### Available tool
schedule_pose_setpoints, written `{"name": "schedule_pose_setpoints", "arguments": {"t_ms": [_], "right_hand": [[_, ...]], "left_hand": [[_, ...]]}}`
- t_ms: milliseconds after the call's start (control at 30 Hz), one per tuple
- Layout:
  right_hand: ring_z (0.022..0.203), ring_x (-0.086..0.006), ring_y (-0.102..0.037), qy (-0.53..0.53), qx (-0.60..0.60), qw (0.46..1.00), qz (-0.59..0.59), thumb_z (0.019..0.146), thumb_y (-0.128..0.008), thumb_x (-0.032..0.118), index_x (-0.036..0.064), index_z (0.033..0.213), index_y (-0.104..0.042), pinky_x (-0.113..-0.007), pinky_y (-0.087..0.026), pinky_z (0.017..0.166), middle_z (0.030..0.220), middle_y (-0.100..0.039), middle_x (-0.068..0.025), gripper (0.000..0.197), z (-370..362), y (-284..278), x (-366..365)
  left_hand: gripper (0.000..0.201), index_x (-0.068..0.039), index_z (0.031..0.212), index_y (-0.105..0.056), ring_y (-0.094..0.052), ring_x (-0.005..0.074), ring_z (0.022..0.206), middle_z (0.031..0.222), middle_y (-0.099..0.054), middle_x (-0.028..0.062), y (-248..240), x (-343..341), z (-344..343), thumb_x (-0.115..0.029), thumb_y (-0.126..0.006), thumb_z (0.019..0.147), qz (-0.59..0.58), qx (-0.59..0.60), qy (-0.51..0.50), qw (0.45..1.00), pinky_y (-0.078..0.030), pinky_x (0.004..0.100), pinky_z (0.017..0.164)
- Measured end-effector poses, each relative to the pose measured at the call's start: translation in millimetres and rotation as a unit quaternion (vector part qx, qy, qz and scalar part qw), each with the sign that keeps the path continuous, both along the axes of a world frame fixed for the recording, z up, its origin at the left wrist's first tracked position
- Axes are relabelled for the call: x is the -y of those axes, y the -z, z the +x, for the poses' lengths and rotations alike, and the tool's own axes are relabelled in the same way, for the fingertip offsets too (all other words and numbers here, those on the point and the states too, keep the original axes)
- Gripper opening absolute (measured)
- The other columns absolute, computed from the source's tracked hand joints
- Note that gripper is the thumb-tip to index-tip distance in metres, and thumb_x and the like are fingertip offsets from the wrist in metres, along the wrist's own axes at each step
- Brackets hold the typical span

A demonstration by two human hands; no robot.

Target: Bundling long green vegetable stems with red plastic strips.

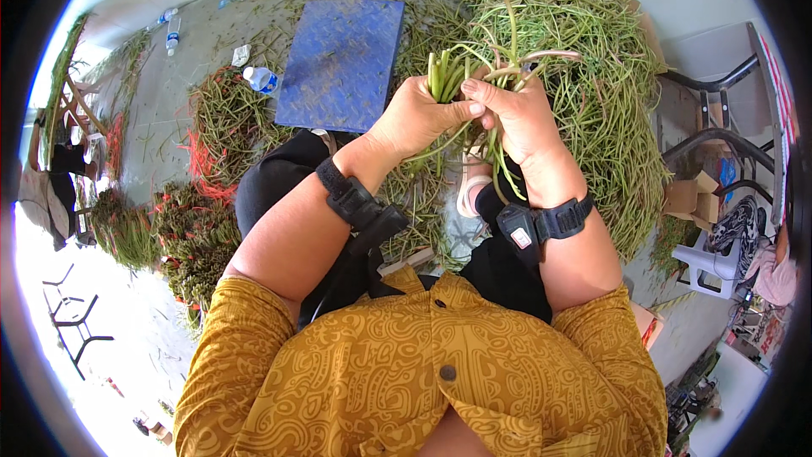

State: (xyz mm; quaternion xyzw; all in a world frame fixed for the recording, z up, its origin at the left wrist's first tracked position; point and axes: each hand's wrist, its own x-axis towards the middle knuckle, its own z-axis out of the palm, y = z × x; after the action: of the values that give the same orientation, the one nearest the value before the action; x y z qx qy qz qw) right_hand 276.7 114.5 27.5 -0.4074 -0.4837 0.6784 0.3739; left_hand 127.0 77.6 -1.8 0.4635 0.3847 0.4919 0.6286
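My left hand (414,118) is closed around a small bunch of thick green stems (443,73), whose ends stick up above my thumb and fingers. Right beside it, my right hand (526,118) grips several longer, loose stems (512,34) that fan out upward, with some hanging below the fingers. The two thumbs nearly meet, and my fingers partly hide where the stems are held. Just behind and to the right lies a big heap of green stems (600,110), reaching close to my right forearm.
A blue platform scale (338,63) stands at the back left, a plastic bottle (260,79) beside it. Red-tied bundles (199,224) are piled on the left. On the right are a white plastic stool (709,264), a cardboard box (692,200) and black metal legs (719,142). Loose stems litter the floor.
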Motion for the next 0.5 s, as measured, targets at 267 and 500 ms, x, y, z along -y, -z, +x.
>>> {"name": "schedule_pose_setpoints", "arguments": {"t_ms": [267,500], "right_hand": [[0.053,-0.0074,-0.047,0.023,0.005,1.0,-0.011,0.075,-0.071,0.02,0.0056,0.083,-0.063,-0.019,-0.037,0.046,0.065,-0.055,0.0005,0.018,4.2,-4.2,-1.8],[0.054,-0.0059,-0.048,-0.038,0.004,0.998,-0.044,0.076,-0.069,0.02,0.0074,0.084,-0.06,-0.018,-0.035,0.046,0.064,-0.054,0.0016,0.017,8.9,-6.5,-4.1]], "left_hand": [[0.022,-0.004,0.097,-0.059,-0.051,0.009,0.07,0.082,-0.058,-0.0008,-3.9,3.0,-11.0,-0.024,-0.054,0.09,-0.12,-0.051,-0.025,0.991,-0.041,0.0225,0.063],[0.021,-0.007,0.079,-0.05,-0.042,0.0112,0.055,0.063,-0.044,-0.0001,-15.4,-7.6,-40.0,-0.024,-0.048,0.092,-0.029,0.137,-0.188,0.972,-0.037,0.0262,0.053]]}}
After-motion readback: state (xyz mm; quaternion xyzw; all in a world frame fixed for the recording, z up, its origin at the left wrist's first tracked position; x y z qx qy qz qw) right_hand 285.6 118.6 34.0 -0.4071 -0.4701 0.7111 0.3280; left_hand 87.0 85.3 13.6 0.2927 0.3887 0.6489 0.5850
